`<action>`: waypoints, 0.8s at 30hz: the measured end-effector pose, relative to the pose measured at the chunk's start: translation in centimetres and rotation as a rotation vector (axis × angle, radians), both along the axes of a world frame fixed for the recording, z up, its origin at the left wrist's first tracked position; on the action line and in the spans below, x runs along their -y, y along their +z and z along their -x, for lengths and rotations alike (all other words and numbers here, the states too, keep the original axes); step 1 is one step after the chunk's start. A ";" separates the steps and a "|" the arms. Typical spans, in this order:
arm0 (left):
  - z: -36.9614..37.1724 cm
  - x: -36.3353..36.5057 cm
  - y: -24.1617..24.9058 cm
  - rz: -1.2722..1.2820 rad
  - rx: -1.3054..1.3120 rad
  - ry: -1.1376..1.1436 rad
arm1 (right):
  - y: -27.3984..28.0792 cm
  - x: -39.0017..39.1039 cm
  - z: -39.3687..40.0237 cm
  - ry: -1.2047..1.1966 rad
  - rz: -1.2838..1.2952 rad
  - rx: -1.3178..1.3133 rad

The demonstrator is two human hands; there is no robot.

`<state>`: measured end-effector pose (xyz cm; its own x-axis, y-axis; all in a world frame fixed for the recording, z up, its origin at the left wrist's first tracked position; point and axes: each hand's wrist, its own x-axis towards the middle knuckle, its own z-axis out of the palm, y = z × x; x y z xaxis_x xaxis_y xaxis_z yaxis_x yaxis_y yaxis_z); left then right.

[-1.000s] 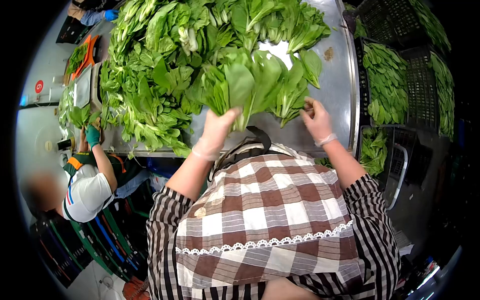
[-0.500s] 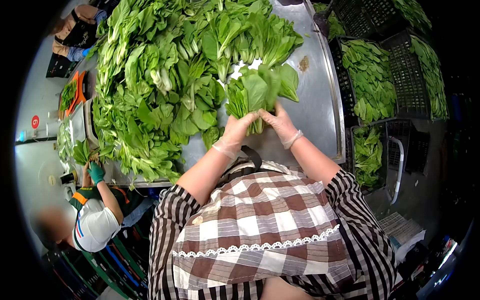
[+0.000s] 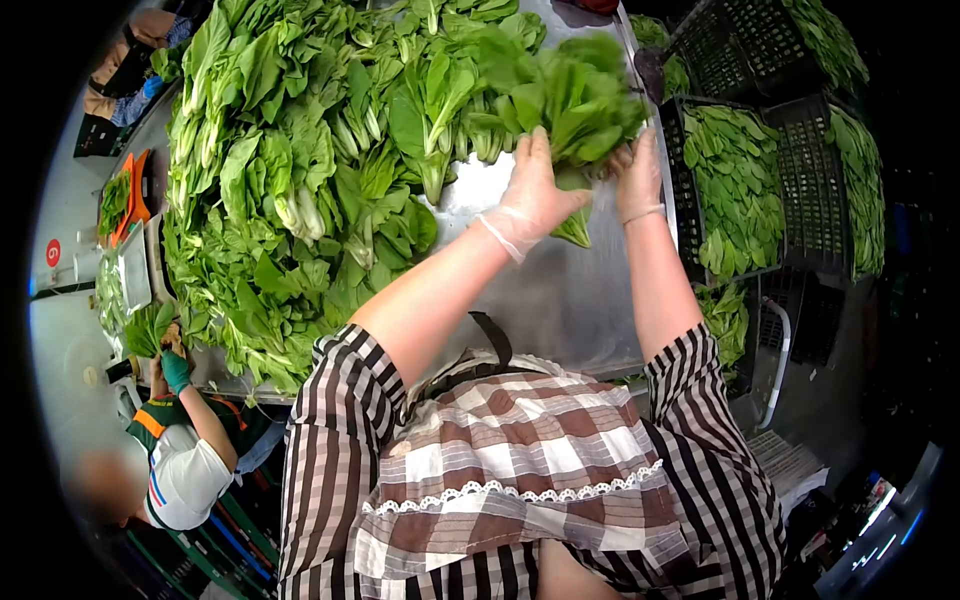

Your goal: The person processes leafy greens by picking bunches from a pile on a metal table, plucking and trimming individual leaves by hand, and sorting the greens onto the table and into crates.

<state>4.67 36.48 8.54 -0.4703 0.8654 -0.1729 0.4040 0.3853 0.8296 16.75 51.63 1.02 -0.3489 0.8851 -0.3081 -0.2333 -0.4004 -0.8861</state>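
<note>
While the metal table [image 3: 570, 320] and the big pile of leafy greens [image 3: 270, 180] look much as they did half a second ago, the bunch of greens [image 3: 580, 105] has moved. Pile covers the far and left parts of the table; black crates [image 3: 808, 200] holding more greens stand just past the right edge. We see a co-worker at left, green-gloved hand [image 3: 176, 370] by some greens of their own.

The change: half a second ago we had the bunch in both hands, close to our apron [image 3: 520, 410]. Now it's farther out and to the right, near the table's right edge, arms reaching forward. Leaf tips are blurred, so we read it as in motion, not settled. For the work in hand, we take that as a switch from holding the bunch close to shifting it across the table.

Hands: our left hand [image 3: 540, 200] is spread, fingertips up against the lower leaves, thumb out to the side, so we read it as steadying, not clenched. Our right hand [image 3: 637, 178] has its fingers curled at the bunch's lower right; contact is hidden, so we can't tell if it grips. Smallest item: a single leaf [image 3: 574, 225] on the table, just below the bunch and between our hands.
</note>
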 end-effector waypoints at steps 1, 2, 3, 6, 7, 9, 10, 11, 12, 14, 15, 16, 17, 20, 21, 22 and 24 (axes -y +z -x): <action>-0.1 0.2 -0.6 0.009 0.009 -0.034 | 0.2 0.8 0.0 -0.015 -0.023 0.019; -0.2 0.3 -1.4 -0.012 0.016 -0.057 | -0.2 1.2 0.4 -0.011 -0.173 0.135; -0.2 0.4 -1.9 -0.037 0.024 -0.082 | -0.6 1.3 0.6 -0.007 -0.326 0.252; -1.0 0.6 -1.5 -0.070 0.060 -0.150 | -0.3 1.1 0.1 0.049 -0.594 0.375; -1.0 0.5 -1.4 -0.083 0.061 -0.174 | -0.7 0.4 0.3 0.027 -0.634 0.496; -1.2 0.2 -1.3 -0.084 0.057 -0.289 | -1.2 -0.9 0.7 0.119 -0.663 0.603; -1.2 0.1 -1.3 -0.083 0.054 -0.345 | -1.5 -1.9 0.6 0.230 -0.653 0.590; -1.4 0.0 -1.2 -0.095 0.006 -0.381 | -1.8 -2.8 0.5 0.343 -0.643 0.575; -1.9 0.0 -0.7 -0.102 0.016 -0.390 | -1.3 -3.7 -0.2 0.417 -0.603 0.556; -1.8 -0.2 -1.3 -0.130 0.000 -0.422 | -1.6 -5.3 -0.5 0.535 -0.541 0.494; -2.0 0.0 -2.0 -0.199 -0.043 -0.406 | -0.4 -5.5 -0.5 0.533 -0.363 0.429; -2.0 0.2 -1.5 -0.203 -0.037 -0.405 | 0.9 -5.6 -0.5 0.450 -0.519 0.528; -2.2 0.7 -0.9 -0.204 -0.030 -0.404 | 2.0 -5.4 -0.5 0.361 -0.672 0.625; -3.6 2.5 0.9 -0.193 -0.014 -0.353 | 3.1 -3.7 0.3 0.036 -1.022 0.829; -3.8 3.1 0.9 -0.187 0.015 -0.344 | 4.4 -2.9 1.0 -0.005 -1.085 0.787; -3.9 3.7 0.8 -0.179 0.044 -0.334 | 5.4 -2.1 1.9 -0.046 -1.145 0.744; -4.1 5.4 0.8 -0.211 0.088 -0.308 | 6.6 -1.0 3.5 -0.053 -1.255 0.698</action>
